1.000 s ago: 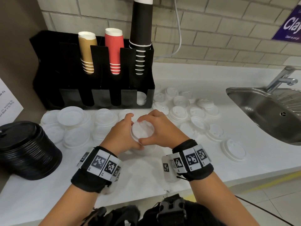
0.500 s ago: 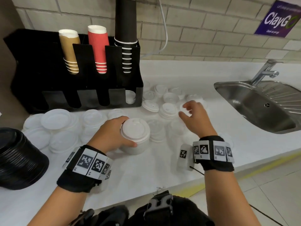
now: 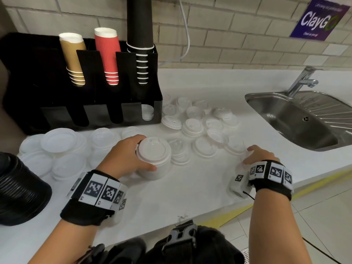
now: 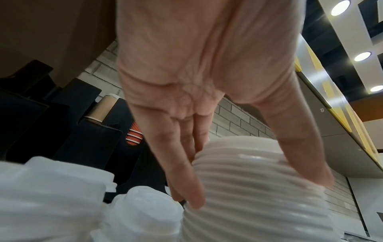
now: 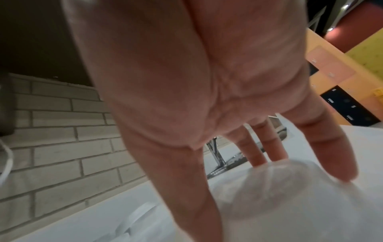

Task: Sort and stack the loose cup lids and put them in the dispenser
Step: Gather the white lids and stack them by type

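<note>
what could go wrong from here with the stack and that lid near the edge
1. The left hand grips the tall lid stack by its sides only. The stack could lean or splay and knock the clear lids beside it.
2. The right hand covers a loose lid close to the front edge of the counter. A slip might send the lid to the floor.

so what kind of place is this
Probably a cafe or canteen drinks station: a black dispenser with stacked paper cups, heaps of loose white cup lids, and a steel sink with a tap.
</note>
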A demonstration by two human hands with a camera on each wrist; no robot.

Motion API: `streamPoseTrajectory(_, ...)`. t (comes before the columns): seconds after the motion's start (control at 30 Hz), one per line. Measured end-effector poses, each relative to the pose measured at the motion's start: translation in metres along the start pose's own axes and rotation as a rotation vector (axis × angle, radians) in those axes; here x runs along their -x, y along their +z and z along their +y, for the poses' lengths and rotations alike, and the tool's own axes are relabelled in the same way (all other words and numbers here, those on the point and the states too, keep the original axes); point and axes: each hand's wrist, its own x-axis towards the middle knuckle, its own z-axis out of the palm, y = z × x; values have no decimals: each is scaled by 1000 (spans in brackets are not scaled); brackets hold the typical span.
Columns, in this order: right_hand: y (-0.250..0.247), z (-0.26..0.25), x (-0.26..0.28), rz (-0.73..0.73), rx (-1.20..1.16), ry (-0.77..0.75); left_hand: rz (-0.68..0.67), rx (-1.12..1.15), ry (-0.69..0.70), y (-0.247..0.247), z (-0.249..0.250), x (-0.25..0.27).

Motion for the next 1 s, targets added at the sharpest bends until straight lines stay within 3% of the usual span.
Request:
streamPoseTrajectory(0.17, -18, -21, 11, -57, -118, -34, 8, -55, -3, 0, 2, 0)
streamPoseTrajectory(0.4, -23, -89, 60, -333, -585, -812, -1, -80, -27, 1, 2, 2)
streamPoseTrajectory(0.5, -6, -112, 73, -323, -662, -990, 2, -65, -22, 1, 2, 3)
streamPoseTrajectory(0.7, 20, -133, 77, -226, -630, -1119, 25, -64, -8, 3, 2, 4)
streamPoseTrajectory(1.0, 19, -151, 86, -153, -400, -1164, 29, 11, -29, 4, 1, 3)
